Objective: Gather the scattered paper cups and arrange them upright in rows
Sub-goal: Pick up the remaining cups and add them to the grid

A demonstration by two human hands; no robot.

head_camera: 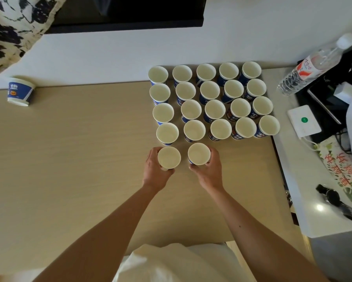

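**Two cups in hand at the front of the grid**

Left hand curled round a paper cup — fingers along its left wall, thumb at the near side, mouth of the cup upward. Right hand wrapped likewise round a second cup, thumb tip at the near-left wall, fingers round the right. Both cups upright, side by side but apart, just in front of the two left-most cups of the nearest row. Contact with the counter not to be told from above.

Counted twenty cups in the grid: four rows of five, all upright, white inside, on the right part of the beige wood-grain counter. Back row at the far edge. Rows slightly skewed, rims close together.

One stray cup far to the left at the back edge, well apart from the rest. Tipped or inverted — cannot tell.

Writing:
- Blue wrap on each cup, with white characters and a small orange mark, too small to read.
- Water bottle at the right, white cap, red-and-white label with characters, unreadable.
- Leaflet on the white side counter, large red characters upside down to the view, not made out.
- White box with a round green dot.
- Black wristwatch near the leaflet, no writing legible.
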